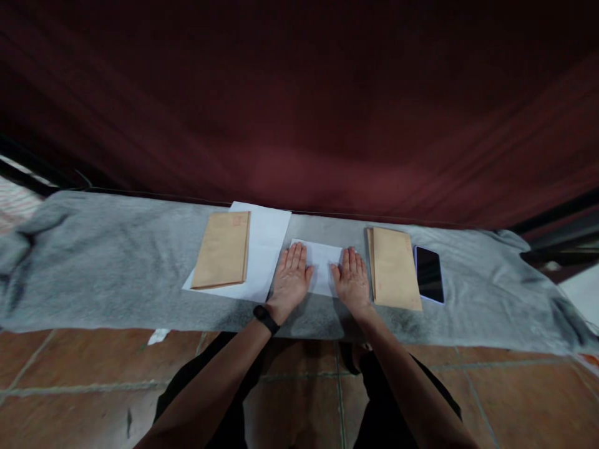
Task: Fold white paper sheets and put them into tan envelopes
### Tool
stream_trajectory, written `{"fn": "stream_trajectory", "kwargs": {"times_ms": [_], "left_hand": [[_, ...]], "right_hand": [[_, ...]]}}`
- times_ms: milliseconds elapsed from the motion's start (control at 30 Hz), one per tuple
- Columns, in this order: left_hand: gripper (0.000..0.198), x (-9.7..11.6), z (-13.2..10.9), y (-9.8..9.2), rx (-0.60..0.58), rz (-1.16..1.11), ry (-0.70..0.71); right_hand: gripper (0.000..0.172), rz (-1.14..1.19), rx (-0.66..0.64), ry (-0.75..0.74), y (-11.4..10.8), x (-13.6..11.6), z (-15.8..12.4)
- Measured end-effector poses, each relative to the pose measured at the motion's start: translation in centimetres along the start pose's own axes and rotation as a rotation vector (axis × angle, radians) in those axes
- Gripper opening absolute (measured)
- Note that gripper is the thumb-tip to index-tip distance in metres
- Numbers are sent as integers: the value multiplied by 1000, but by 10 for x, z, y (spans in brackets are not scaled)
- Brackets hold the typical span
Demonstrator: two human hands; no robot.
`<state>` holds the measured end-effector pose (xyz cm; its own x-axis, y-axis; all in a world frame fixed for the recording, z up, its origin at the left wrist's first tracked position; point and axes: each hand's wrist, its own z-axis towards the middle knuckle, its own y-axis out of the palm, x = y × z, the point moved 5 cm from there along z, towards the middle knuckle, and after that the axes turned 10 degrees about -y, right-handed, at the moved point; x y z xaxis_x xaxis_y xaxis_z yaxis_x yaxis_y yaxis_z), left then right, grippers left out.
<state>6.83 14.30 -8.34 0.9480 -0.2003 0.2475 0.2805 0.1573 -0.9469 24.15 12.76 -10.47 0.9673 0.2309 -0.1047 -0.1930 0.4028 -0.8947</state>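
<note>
A small white sheet of paper, which looks folded, lies in front of me on the grey cloth. My left hand rests palm up at its left edge, fingers stretched out and together, holding nothing. At the right edge my right hand lies the same way, flat and without anything in it. To the left, a stack of brown envelopes sits on larger white paper sheets. Just right of my right hand is a second stack of brown envelopes.
A phone with a dark screen lies beside the right envelopes. Grey cloth covers the long, narrow surface. Behind it hangs a dark red curtain. A white scrap is on the tiled floor.
</note>
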Motion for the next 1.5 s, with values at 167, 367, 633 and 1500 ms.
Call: {"fn": "stream_trajectory", "kwargs": {"times_ms": [167, 367, 633, 1500], "left_hand": [[57, 28, -28, 0, -81, -43, 223], [66, 36, -48, 1, -179, -45, 382], [61, 35, -52, -3, -163, -36, 375], [58, 12, -52, -1, -156, -30, 267]], "right_hand": [[64, -6, -46, -12, 1, 1, -1], [64, 1, -58, -5, 1, 3, -1], [62, 113, -108, -26, -9, -12, -1], [61, 129, -190, -200, -21, -37, -41]]}}
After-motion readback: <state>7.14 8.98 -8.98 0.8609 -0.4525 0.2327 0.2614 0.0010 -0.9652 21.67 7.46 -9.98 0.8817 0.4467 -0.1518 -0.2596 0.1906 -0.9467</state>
